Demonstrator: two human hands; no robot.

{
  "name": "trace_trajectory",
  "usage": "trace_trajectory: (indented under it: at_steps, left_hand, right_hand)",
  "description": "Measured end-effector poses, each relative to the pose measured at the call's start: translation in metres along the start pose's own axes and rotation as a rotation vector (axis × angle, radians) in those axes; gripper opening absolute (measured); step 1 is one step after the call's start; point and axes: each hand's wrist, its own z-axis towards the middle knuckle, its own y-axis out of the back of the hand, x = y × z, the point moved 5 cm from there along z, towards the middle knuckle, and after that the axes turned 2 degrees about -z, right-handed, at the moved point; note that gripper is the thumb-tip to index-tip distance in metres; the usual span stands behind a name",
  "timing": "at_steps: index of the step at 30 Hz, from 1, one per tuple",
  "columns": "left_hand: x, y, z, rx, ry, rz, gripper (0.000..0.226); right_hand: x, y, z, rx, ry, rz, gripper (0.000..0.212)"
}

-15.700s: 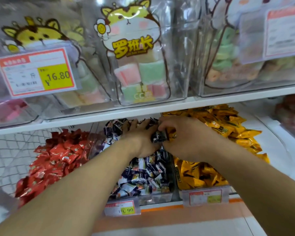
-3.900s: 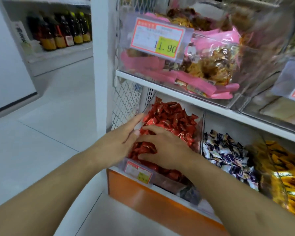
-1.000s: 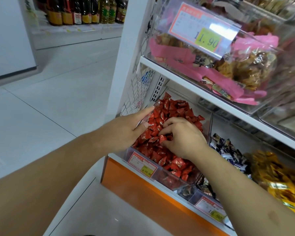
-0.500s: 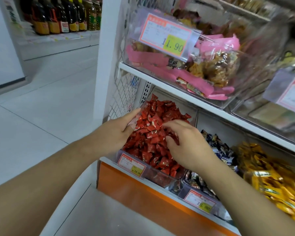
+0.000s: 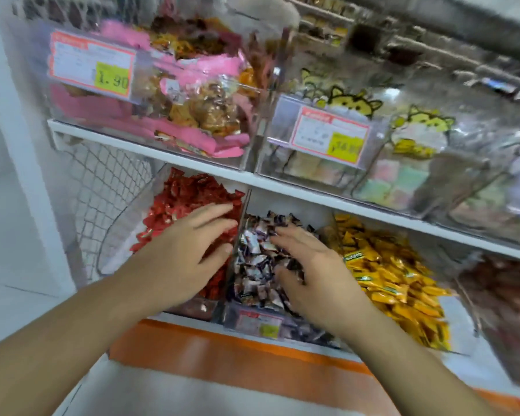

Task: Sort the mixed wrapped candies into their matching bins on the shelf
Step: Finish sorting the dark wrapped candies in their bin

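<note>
resting on dark-and-silver wrapped candies (image 5: 260, 259) in the middle bin (image 5: 252, 321), the right hand (image 5: 309, 271) has fingers spread. left hand (image 5: 186, 250), fingers spread, covers red candies (image 5: 186, 196). yellow candies (image 5: 388, 265) fill the right bin.

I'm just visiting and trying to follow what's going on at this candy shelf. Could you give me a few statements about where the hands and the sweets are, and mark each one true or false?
1. The left hand is over the red candies. True.
2. The right hand is in the yellow candies. False: it rests on the dark purple and silver candies in the middle bin.
3. The yellow candies lie to the right of the purple ones. True.
4. The price tag reading 1.90 hangs on the lower shelf. False: it is on the upper bin with pink packets.
5. Both hands have their fingers spread, not made into fists. True.
</note>
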Motion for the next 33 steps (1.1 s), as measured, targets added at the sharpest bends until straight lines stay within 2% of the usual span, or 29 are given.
trace_trajectory:
  at_steps: [6, 10, 13, 16, 18, 21, 25, 29, 33]
  left_hand:
    - [-0.115, -0.054, 0.024, 0.103, -0.16, -0.038, 0.046]
    - [-0.18, -0.114, 0.057, 0.215, -0.271, -0.027, 0.055]
    - [-0.211, -0.164, 0.088, 0.418, -0.315, 0.106, 0.069]
    - [-0.223, -0.209, 0.113, 0.581, -0.277, 0.243, 0.081]
    - [-0.226, -0.229, 0.126, 0.582, -0.282, 0.338, 0.089]
    - [-0.222, -0.246, 0.141, 0.528, -0.283, 0.4, 0.093]
    - [-0.218, -0.247, 0.155, 0.502, -0.281, 0.476, 0.09]
    - [-0.213, -0.233, 0.177, 0.47, -0.242, 0.512, 0.076]
    - [-0.203, -0.227, 0.197, 0.442, -0.228, 0.458, 0.074]
  right_hand:
    - [-0.113, 0.053, -0.066, -0.14, -0.321, -0.015, 0.048]
    - [-0.183, 0.075, -0.103, -0.269, -0.56, 0.108, 0.049]
    - [-0.217, 0.083, -0.124, -0.252, -0.657, 0.18, 0.056]
    - [-0.243, 0.08, -0.141, -0.145, -0.757, 0.253, 0.067]
    - [-0.256, 0.074, -0.148, -0.082, -0.772, 0.302, 0.072]
    - [-0.271, 0.071, -0.156, -0.079, -0.743, 0.363, 0.078]
    - [-0.28, 0.069, -0.158, -0.113, -0.744, 0.463, 0.077]
    - [-0.287, 0.065, -0.158, -0.152, -0.767, 0.516, 0.082]
    - [-0.292, 0.06, -0.162, -0.201, -0.765, 0.588, 0.086]
